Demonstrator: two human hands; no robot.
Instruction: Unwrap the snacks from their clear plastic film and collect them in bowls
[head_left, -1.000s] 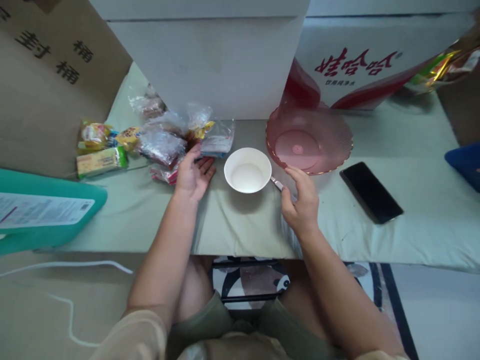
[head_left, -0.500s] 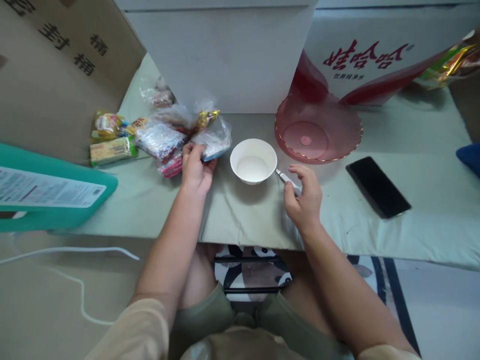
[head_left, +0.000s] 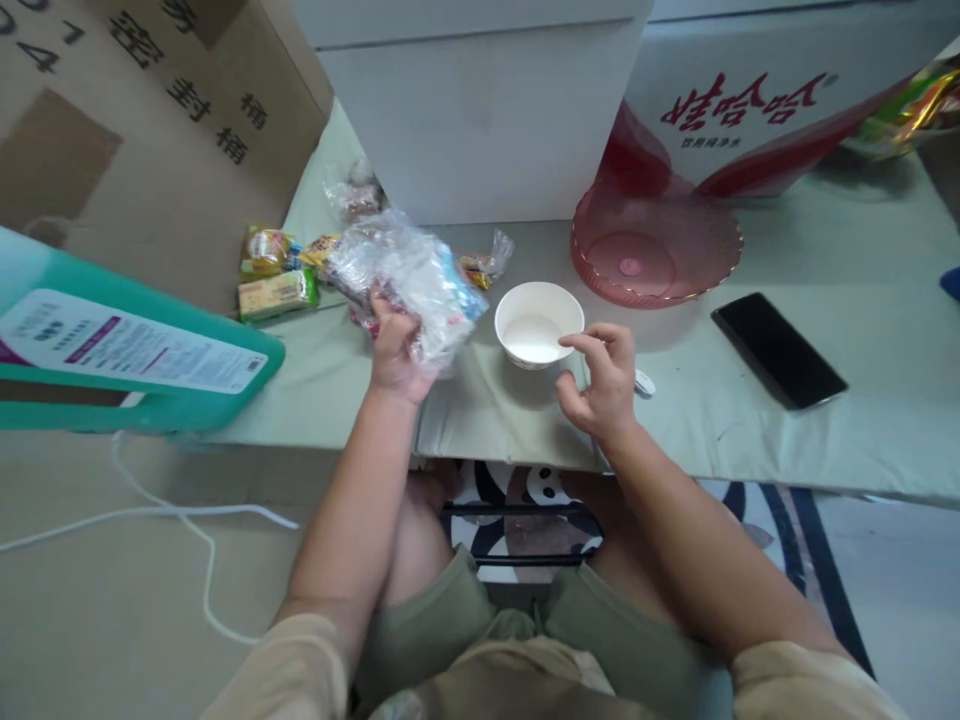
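Note:
My left hand (head_left: 397, 350) is closed on a crinkled clear plastic bag (head_left: 435, 300) with white and blue contents, lifted off the table. What exactly is inside cannot be made out. My right hand (head_left: 604, 385) hangs beside a small white bowl (head_left: 510, 345), thumb and index finger apart and nothing between them. Its index fingertip is close to the bowl's right rim; contact is unclear. Behind that hand lies a small knife, of which only the pale handle end (head_left: 645, 383) shows. A yellow packet (head_left: 266, 248) and a green-ended packet (head_left: 277, 295) lie left of the bag.
A pink ribbed bowl with a gold rim (head_left: 690, 245) stands behind my right hand. To the right lies a black phone (head_left: 780, 348). White boxes (head_left: 480, 120) wall off the back. A green jug (head_left: 187, 390) and a cardboard box (head_left: 165, 200) stand at left.
My left hand has raised the plastic bag from the pile. My right hand has let go of the knife, which now lies on the table, and has moved toward the white bowl.

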